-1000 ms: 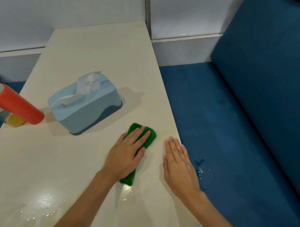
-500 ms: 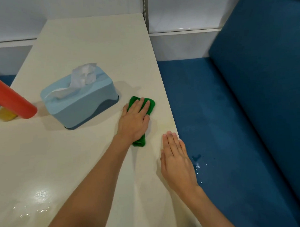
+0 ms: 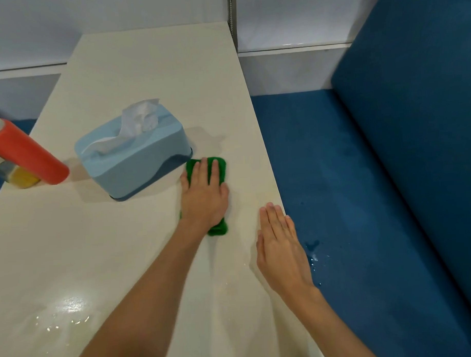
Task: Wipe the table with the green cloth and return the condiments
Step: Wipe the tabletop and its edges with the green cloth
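1. Under the left hand (image 3: pixel 204 198), right-of-centre on the table (image 3: pixel 150 74): green cloth (image 3: pixel 220 166), folded into a narrow strip that lies lengthwise away from the person. Green shows past the fingertips and again at the wrist end.
2. Left hand: palm down, flat on the cloth, fingers straight and slightly spread, pressing it to the table. Not curled round it.
3. Right hand (image 3: pixel 281 254): flat, fingers straight and together, palm down at the table's right edge, nearer the person than the cloth. Holds nothing; the outer fingers overhang the edge.
4. Cloth's far left corner sits just beside the near right corner of the light blue tissue box (image 3: pixel 137 160); can't tell if they touch. White tissue (image 3: pixel 141 120) sticks up out of the slot.
5. Left of the box, at the table's left edge: red bottle (image 3: pixel 25 156) with a white cap, leaning in this view. Yellow container (image 3: pixel 22 179) right behind it, mostly hidden.
6. Wet sheen (image 3: pixel 70 304) on the table, near left.
7. Right of the table: blue bench seat (image 3: pixel 350 201) and backrest, with water drops (image 3: pixel 311 246) on the seat close to the right hand.
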Available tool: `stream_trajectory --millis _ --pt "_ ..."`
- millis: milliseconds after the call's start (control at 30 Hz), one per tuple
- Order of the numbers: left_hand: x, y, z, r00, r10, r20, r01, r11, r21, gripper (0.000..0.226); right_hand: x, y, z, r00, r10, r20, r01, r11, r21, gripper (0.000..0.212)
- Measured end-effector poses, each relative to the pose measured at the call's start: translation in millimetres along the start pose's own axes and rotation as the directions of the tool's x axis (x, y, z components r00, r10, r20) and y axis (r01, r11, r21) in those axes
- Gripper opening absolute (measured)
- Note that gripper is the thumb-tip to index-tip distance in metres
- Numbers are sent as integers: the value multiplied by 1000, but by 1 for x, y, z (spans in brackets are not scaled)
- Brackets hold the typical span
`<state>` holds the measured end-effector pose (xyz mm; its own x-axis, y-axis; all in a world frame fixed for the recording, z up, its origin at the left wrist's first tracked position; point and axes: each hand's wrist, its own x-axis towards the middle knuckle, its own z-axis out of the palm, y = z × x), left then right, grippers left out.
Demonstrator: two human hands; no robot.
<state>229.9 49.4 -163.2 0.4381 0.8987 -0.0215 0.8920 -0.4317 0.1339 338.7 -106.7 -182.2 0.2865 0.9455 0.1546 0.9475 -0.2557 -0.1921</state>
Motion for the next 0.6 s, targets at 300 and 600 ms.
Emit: stream_trajectory --millis 300,600 --pt "-58 -4 0 902 430 38 -422 897 -132 56 -3 4 -2 1000 -2 11 1 999 40 50" --pt "-4 -2 2 999 40 -1 -40 999 -13 64 -26 1 -7 997 54 52 -63 982 180 54"
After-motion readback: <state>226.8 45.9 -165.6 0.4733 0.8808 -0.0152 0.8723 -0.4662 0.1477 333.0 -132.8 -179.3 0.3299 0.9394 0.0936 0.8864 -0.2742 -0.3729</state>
